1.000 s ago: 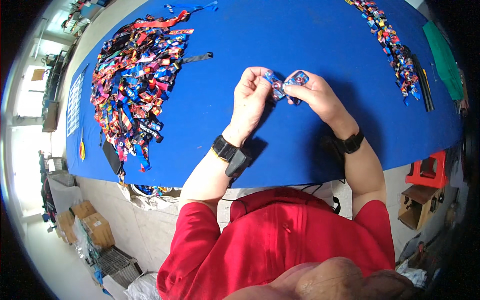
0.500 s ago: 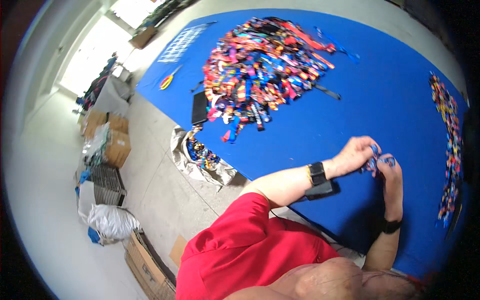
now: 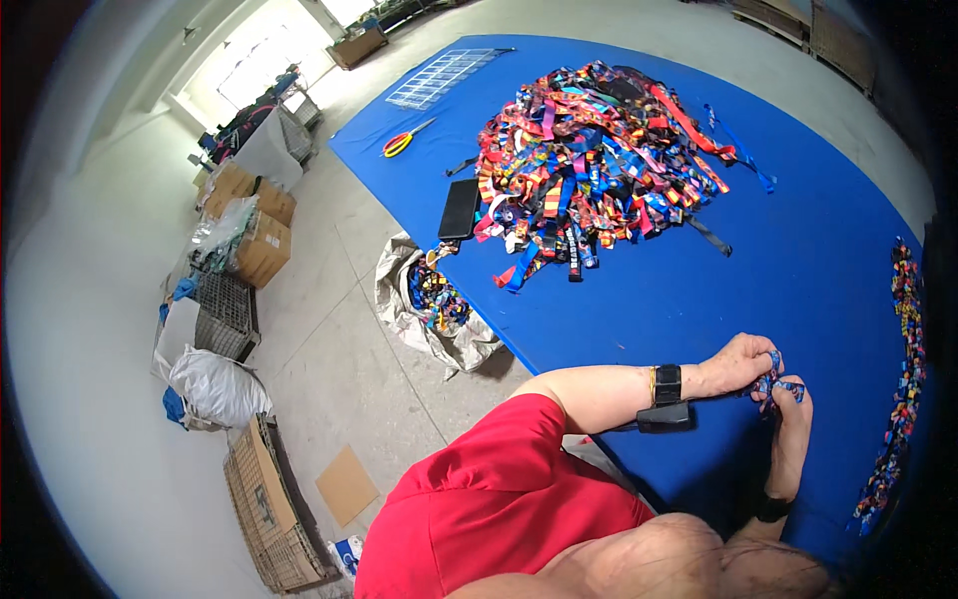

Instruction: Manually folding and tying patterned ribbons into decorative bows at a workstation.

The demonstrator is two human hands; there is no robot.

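Observation:
My left hand (image 3: pixel 736 363) and my right hand (image 3: pixel 790 414) meet over the blue table (image 3: pixel 798 260) at the lower right, both pinching one small blue patterned strap (image 3: pixel 773 379). A black band sits on each wrist. A large heap of colourful straps (image 3: pixel 594 165) lies on the table well beyond my hands. Along the table's right edge runs a row of finished straps (image 3: pixel 903 369).
A black phone (image 3: pixel 460 208) and yellow-handled scissors (image 3: pixel 404 141) lie near the table's left side, with a wire grid (image 3: pixel 439 75) at the far corner. On the floor are an open sack of straps (image 3: pixel 434 299), cardboard boxes (image 3: pixel 249 215), crates and a white bag (image 3: pixel 215 384).
The view has swung to the left, bringing the floor and boxes in. My hands stay together on the strap and now sit at the lower right of the picture.

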